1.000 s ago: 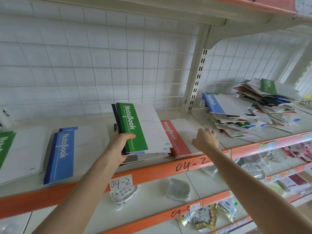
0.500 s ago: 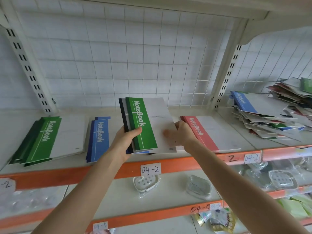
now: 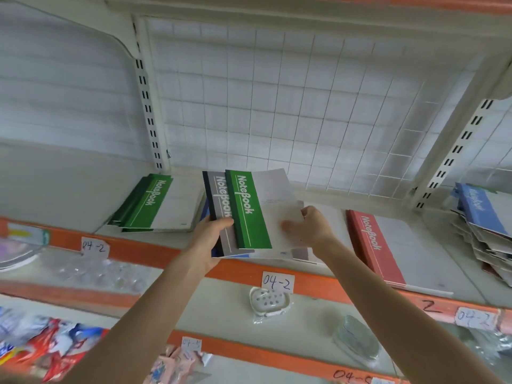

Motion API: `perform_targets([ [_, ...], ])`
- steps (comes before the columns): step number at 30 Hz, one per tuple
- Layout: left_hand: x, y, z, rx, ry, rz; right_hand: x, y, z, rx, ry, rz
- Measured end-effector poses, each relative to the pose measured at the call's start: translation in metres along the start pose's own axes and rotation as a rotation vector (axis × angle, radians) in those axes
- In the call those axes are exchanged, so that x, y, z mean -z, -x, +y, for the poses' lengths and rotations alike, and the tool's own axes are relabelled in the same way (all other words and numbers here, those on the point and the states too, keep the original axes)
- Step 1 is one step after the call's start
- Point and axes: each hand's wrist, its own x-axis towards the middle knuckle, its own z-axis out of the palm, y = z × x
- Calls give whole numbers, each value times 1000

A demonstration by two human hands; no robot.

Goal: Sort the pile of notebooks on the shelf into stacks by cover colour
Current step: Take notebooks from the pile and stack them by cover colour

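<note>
Notebook bundle [image 3: 249, 214]: left hand [image 3: 207, 241], right hand [image 3: 313, 228] grip; green stack [image 3: 151, 207], red stack [image 3: 372, 241].

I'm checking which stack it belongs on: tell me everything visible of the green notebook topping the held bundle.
The green notebook tops a fanned bundle held over the shelf's front edge. Its cover looks like thin card: a green band along the left side with white "NoteBook" lettering and a thin white line, the rest pale grey. It lies on a grey-banded notebook. The left hand grips the bundle's near left corner; the right hand pinches the green notebook's right edge.
</note>
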Motion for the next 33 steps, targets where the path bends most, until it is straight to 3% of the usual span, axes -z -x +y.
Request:
perform_targets([
  [10,57,3,1,-56,57,118,-58,-11,-20,41,0,-51],
  [22,207,-31,64,-89,39,197,-170,-27,-100,45,37,-39],
  [33,283,-58,112,-128,-21,131,-222,-30,-125,24,400,117],
])
